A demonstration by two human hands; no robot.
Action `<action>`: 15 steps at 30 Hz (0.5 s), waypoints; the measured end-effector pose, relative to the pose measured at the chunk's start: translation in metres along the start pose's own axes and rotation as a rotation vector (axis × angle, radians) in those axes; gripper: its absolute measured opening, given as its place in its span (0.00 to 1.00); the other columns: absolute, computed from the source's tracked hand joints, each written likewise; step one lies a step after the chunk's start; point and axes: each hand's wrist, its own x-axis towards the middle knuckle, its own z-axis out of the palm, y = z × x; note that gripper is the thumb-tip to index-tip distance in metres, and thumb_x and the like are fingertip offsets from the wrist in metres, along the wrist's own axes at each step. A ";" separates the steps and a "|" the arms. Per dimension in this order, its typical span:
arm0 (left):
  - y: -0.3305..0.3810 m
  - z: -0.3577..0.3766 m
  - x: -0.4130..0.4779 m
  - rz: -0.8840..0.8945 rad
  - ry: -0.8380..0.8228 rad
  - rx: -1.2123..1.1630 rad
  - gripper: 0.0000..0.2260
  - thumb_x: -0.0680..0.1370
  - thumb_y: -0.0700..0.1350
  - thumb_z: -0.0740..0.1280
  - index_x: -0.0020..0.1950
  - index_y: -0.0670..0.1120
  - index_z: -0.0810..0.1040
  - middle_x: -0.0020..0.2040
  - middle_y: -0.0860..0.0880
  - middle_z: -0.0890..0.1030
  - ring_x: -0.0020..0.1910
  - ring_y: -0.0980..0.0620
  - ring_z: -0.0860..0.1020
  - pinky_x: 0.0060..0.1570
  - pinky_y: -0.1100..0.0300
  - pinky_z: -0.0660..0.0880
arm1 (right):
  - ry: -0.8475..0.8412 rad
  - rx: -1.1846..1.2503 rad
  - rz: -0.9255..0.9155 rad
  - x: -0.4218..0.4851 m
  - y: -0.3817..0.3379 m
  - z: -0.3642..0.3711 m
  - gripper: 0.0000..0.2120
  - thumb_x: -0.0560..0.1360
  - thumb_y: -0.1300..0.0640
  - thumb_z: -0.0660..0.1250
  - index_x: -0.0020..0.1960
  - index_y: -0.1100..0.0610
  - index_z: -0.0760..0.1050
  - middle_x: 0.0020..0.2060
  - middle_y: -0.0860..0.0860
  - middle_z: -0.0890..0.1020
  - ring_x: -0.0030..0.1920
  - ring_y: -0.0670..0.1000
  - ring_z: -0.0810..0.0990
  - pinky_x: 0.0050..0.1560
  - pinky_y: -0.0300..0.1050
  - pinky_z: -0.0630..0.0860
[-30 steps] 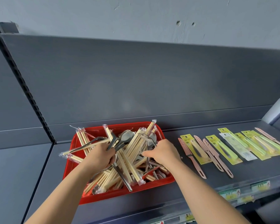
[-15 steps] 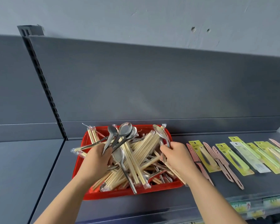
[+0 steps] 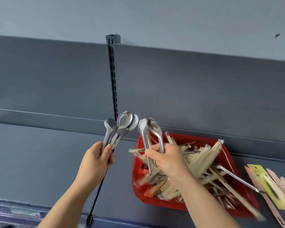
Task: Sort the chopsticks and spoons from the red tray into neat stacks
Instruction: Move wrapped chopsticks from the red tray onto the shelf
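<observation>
My left hand [image 3: 95, 159] grips a bunch of metal spoons [image 3: 122, 125] by their handles, bowls pointing up, left of the red tray [image 3: 227, 153]. My right hand [image 3: 167, 157] holds two more metal spoons [image 3: 149, 127] upright above the tray's left end. The tray is piled with wrapped wooden chopsticks [image 3: 199, 162] lying crosswise. One long spoon handle [image 3: 237, 178] sticks out over the tray's right side.
The tray sits on a dark grey shelf [image 3: 39, 162] with a grey back panel and a slotted upright [image 3: 113, 79]. Pink knives [image 3: 263, 193] and yellow-green packaged items [image 3: 268, 183] lie on the shelf to the tray's right.
Both hands have lifted out of the tray with spoons and moved left. The right hand now holds two spoons. The view has swung left.
</observation>
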 end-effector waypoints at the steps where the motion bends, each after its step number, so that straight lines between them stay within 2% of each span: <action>1: -0.011 -0.015 0.002 -0.028 0.023 0.027 0.16 0.82 0.44 0.59 0.35 0.43 0.70 0.26 0.51 0.74 0.24 0.53 0.66 0.29 0.58 0.64 | -0.023 -0.020 0.017 0.006 0.000 0.020 0.05 0.70 0.59 0.73 0.35 0.57 0.83 0.25 0.51 0.82 0.22 0.40 0.70 0.27 0.31 0.66; 3: -0.034 -0.044 0.007 -0.080 0.057 0.091 0.16 0.82 0.44 0.59 0.36 0.41 0.73 0.24 0.52 0.75 0.21 0.57 0.66 0.25 0.62 0.64 | -0.066 -0.074 0.045 0.017 0.003 0.058 0.06 0.68 0.59 0.73 0.32 0.54 0.83 0.30 0.51 0.84 0.23 0.39 0.70 0.30 0.34 0.67; 5: -0.057 -0.070 0.014 -0.127 0.070 0.162 0.16 0.82 0.44 0.58 0.37 0.40 0.75 0.25 0.54 0.78 0.21 0.58 0.69 0.23 0.68 0.64 | -0.097 -0.141 0.100 0.028 0.010 0.095 0.06 0.67 0.58 0.73 0.31 0.54 0.82 0.25 0.48 0.81 0.21 0.40 0.67 0.28 0.35 0.65; 7: -0.081 -0.092 0.022 -0.191 0.060 0.218 0.15 0.82 0.43 0.58 0.39 0.40 0.76 0.26 0.57 0.79 0.23 0.59 0.72 0.22 0.70 0.65 | -0.096 -0.208 0.163 0.037 0.020 0.130 0.04 0.65 0.57 0.73 0.32 0.56 0.82 0.21 0.45 0.77 0.21 0.41 0.68 0.24 0.33 0.65; 10: -0.116 -0.113 0.037 -0.298 0.039 0.270 0.15 0.81 0.42 0.58 0.38 0.42 0.78 0.25 0.53 0.78 0.25 0.55 0.73 0.24 0.65 0.66 | -0.066 -0.236 0.232 0.048 0.037 0.177 0.05 0.65 0.60 0.74 0.31 0.59 0.82 0.27 0.47 0.82 0.28 0.42 0.75 0.31 0.35 0.71; 12: -0.133 -0.121 0.046 -0.338 0.017 0.299 0.14 0.80 0.41 0.59 0.37 0.42 0.77 0.29 0.52 0.79 0.28 0.52 0.75 0.26 0.61 0.67 | -0.038 -0.255 0.280 0.052 0.048 0.202 0.08 0.65 0.62 0.74 0.29 0.57 0.79 0.26 0.47 0.80 0.28 0.44 0.75 0.32 0.36 0.71; 15: -0.148 -0.127 0.056 -0.342 -0.042 0.421 0.13 0.81 0.46 0.59 0.38 0.45 0.73 0.34 0.52 0.79 0.33 0.52 0.75 0.31 0.58 0.67 | 0.042 -0.255 0.328 0.055 0.059 0.230 0.12 0.64 0.62 0.74 0.27 0.55 0.73 0.26 0.47 0.78 0.29 0.46 0.74 0.33 0.38 0.70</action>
